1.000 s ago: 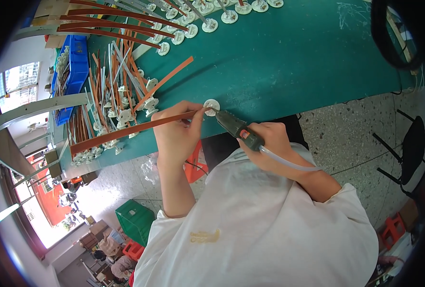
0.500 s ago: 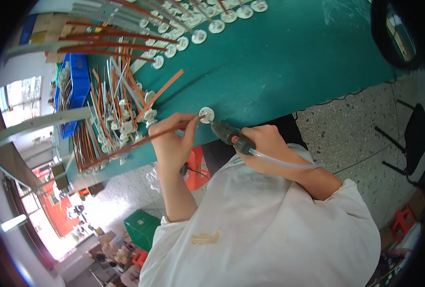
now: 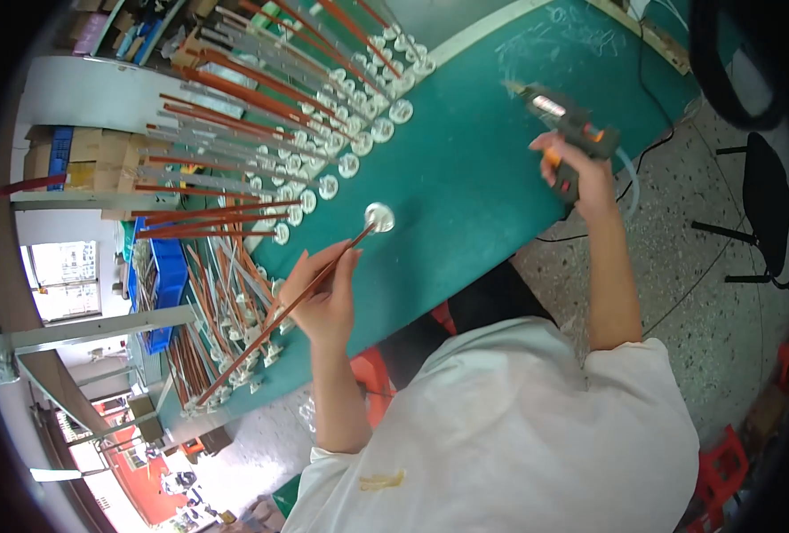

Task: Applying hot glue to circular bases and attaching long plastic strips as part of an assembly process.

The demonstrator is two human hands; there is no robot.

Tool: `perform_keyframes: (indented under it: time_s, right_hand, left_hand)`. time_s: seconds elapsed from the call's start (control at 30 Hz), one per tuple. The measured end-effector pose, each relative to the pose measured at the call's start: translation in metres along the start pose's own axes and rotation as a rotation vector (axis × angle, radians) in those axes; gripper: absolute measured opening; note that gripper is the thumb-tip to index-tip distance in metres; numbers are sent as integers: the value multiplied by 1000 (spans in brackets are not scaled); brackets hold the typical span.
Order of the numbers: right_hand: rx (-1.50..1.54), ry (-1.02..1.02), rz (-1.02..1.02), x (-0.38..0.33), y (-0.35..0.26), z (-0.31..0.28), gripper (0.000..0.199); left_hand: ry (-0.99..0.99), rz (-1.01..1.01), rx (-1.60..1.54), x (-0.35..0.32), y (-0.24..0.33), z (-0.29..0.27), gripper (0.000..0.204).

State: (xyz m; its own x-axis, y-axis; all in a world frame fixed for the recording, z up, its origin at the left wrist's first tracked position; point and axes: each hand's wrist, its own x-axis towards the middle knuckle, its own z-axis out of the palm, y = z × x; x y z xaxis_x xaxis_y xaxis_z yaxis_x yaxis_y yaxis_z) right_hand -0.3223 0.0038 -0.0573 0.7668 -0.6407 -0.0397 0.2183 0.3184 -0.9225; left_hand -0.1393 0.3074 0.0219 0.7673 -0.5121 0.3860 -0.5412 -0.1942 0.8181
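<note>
We held a rod (image 3: 281,313) in our left hand (image 3: 323,298) over the table (image 3: 474,191), its disc (image 3: 378,216) resting there — the glue gun (image 3: 563,124) in our right hand (image 3: 581,173) well apart to the right, rows of rods (image 3: 270,115) behind.

Blue bins (image 3: 162,275) far left; black chair (image 3: 763,218) rt; red stool (image 3: 723,466).

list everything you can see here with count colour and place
table: one, green, across the top and middle
rod with disc: one, brown rod, white disc on the table
finished rods: many, brown and grey, in rows at upper left
loose rods: a pile, brown, left table edge
glue gun: one, dark with orange, above the table's right part
chair: one, black, right
left hand: holds the rod
right hand: grips the glue gun
</note>
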Motion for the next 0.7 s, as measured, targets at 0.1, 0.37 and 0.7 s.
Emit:
perform_keyframes:
  time_s: [0.1, 0.37, 0.7]
  right_hand:
    - [343, 181, -151, 26, 0, -25, 17]
    - [502, 269, -47, 29, 0, -19, 16]
    - [473, 270, -59, 28, -3, -14, 17]
  left_hand:
    - [-98, 112, -36, 38, 2, 51, 9]
    - [16, 170, 162, 115, -16, 162, 6]
    - [51, 155, 380, 137, -6, 178, 6]
